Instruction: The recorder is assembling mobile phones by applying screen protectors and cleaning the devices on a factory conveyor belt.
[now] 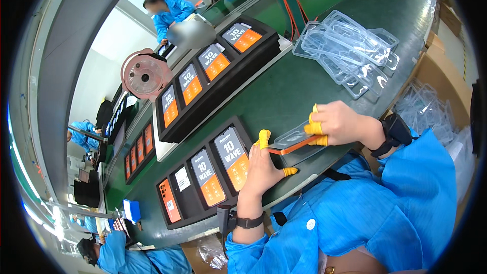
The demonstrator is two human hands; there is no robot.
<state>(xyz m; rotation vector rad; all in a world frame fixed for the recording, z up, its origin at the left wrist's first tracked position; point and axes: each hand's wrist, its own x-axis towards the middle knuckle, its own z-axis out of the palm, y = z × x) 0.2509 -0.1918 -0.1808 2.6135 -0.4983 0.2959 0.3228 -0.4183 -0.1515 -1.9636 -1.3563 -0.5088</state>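
Observation:
An orange-edged phone [300,145] is held tilted between my hands over the near edge of the green table. My right hand [337,124], with yellow finger cots, grips its right end. At the left end, my left hand [261,170] has its fingers around the phone; its thumb, also in a yellow cot, sticks out below. A clear plastic case [294,134] lies against the phone's far side, partly hidden. Just left of my left hand stands a black foam tray [190,218] holding phones with printed grey-and-orange film and one orange phone [168,200] back up.
A second black tray [203,102] of film-covered phones stands farther back, by a pink fan [145,75]. Clear plastic cases [350,45] are heaped at the far right, above a carton [441,78] of clear plastic. Co-workers in blue [172,10] sit along the line.

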